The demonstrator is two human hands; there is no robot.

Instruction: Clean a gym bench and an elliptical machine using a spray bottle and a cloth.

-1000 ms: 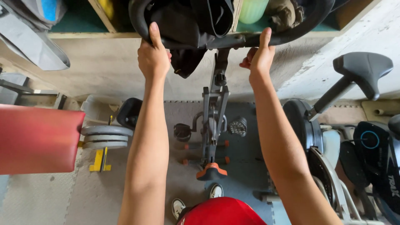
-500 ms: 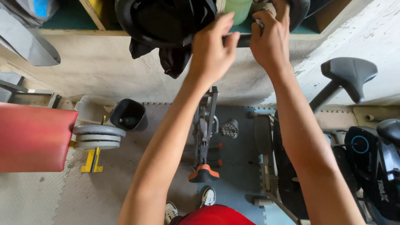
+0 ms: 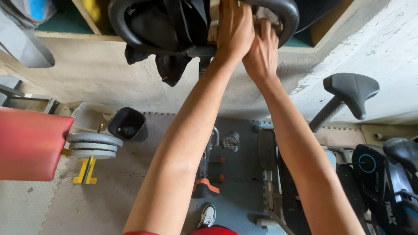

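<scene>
Black handlebar (image 3: 130, 37), red bench pad (image 3: 30, 146), seemingly grey weight plates (image 3: 91, 146)

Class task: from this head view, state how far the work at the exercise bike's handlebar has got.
Done: both hands have reached the middle of the black handlebar. In hand: the left hand and right hand press together there, over something hidden. Left: the dark clothing is draped on the bar, untouched.

Black cloth (image 3: 174, 26) crowds handlebar (image 3: 126, 37) left
</scene>
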